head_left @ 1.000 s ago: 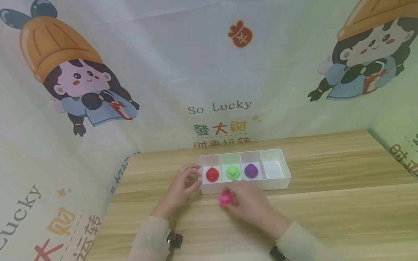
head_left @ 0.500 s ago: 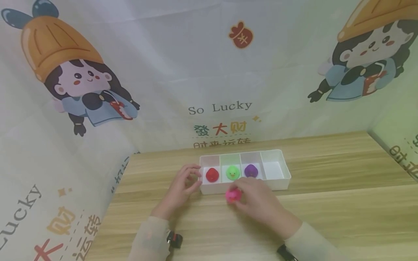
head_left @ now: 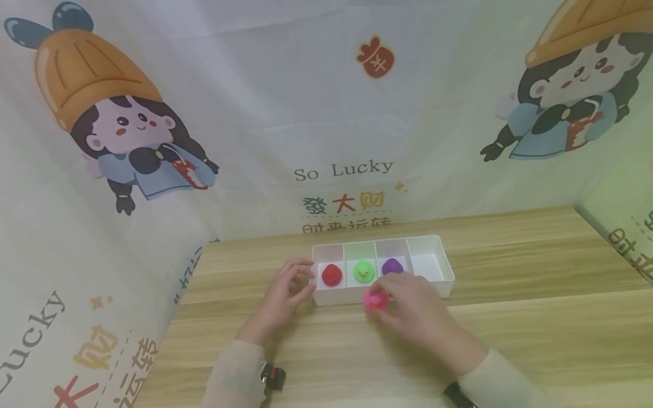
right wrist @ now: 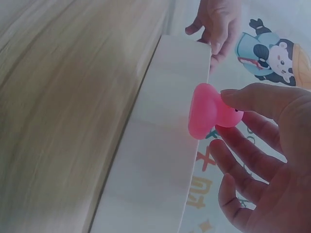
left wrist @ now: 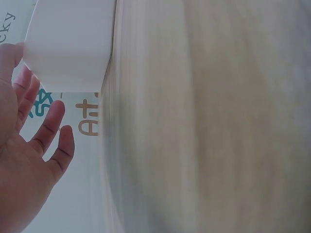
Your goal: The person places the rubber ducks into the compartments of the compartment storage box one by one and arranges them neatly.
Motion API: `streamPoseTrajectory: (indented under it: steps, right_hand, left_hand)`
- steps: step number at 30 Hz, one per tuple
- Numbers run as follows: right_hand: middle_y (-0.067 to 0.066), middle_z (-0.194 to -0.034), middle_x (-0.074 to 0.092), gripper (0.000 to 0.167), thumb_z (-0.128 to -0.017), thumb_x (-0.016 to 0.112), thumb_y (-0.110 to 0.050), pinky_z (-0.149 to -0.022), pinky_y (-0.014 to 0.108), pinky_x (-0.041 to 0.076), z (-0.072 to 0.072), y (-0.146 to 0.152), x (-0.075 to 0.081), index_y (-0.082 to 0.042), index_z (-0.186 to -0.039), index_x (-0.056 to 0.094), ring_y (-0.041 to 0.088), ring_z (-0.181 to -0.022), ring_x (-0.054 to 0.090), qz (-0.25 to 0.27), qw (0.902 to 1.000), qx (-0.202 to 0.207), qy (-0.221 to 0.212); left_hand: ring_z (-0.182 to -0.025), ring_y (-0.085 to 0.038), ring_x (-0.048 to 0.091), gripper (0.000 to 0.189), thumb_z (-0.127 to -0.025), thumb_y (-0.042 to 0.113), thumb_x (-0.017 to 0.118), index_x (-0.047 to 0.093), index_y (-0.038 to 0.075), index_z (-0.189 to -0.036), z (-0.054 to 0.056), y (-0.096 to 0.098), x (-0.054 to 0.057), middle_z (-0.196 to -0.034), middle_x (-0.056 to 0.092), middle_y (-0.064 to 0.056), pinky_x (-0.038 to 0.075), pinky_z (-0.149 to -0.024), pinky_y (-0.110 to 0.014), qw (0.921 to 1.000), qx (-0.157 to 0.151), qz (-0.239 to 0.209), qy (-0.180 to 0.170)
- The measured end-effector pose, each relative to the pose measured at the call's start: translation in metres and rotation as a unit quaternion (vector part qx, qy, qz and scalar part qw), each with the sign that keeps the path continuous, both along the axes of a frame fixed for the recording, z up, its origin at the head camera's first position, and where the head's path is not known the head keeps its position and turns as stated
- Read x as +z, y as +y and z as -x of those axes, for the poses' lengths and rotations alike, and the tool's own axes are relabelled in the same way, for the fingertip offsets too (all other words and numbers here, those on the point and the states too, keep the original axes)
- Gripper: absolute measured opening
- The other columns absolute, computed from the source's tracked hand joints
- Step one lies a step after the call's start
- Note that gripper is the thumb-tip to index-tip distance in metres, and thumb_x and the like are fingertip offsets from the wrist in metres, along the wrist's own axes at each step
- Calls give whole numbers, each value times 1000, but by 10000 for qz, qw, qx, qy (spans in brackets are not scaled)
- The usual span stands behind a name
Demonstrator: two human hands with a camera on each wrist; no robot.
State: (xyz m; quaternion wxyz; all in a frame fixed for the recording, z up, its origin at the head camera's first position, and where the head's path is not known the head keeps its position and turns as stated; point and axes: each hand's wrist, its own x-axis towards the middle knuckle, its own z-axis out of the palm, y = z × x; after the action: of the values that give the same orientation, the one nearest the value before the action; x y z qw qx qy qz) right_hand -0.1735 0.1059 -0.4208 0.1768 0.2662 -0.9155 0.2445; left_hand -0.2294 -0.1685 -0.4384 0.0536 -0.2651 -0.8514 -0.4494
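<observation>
A white box with a row of compartments stands on the table. A red rubber duck, a light green rubber duck and a purple rubber duck sit one to a compartment from the left; the rightmost compartment is bare. My right hand pinches a pink rubber duck by its head between thumb and fingertips, off the table at the box's front wall, partly covering the purple duck. At the box's left end, my left hand touches the edge with relaxed, spread fingers.
The wooden table reaches back to a white cloth backdrop printed with cartoon figures and lettering. More printed cloth hangs at the left and right sides. A black band sits on the left wrist.
My right hand has carried the pink duck rightward and slightly towards the back along the box's front, from below the green duck to just before the purple one. The left hand stays in place.
</observation>
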Motion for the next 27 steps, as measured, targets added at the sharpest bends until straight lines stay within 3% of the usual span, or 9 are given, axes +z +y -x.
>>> streamPoseTrajectory:
  steps: [11,14,20,27]
  right_hand:
    - [-14,-79,57,27,-67,75,-27,-64,27,40,0,10,9,-22,-90,61,7,-70,51,188,9993,24,323]
    - [-15,-78,56,27,-67,75,-28,-64,25,40,1,13,12,-23,-90,61,5,-70,50,222,9992,-12,339]
    - [-13,-86,59,32,-66,75,-22,-67,27,42,1,20,16,-22,-94,61,9,-75,53,211,9996,-85,143]
    - [-12,-88,59,33,-65,75,-20,-67,28,43,4,33,17,-22,-95,60,10,-76,53,224,9993,-261,154]
  left_hand:
    - [-95,-35,46,18,-83,6,61,52,2,-98,-1,0,1,-126,41,-12,40,-79,-50,10000,-51,-67,-4]
    - [-95,-33,46,18,-82,8,61,53,4,-98,4,-3,-6,-126,41,-11,40,-78,-49,9999,-48,-95,32]
    - [-93,-19,47,18,-82,19,63,54,15,-98,17,-10,-27,-126,42,3,43,-77,-39,9997,150,171,52]
    - [-94,-19,47,18,-82,18,63,53,19,-97,19,-10,-31,-126,41,7,43,-78,-38,9996,175,208,57]
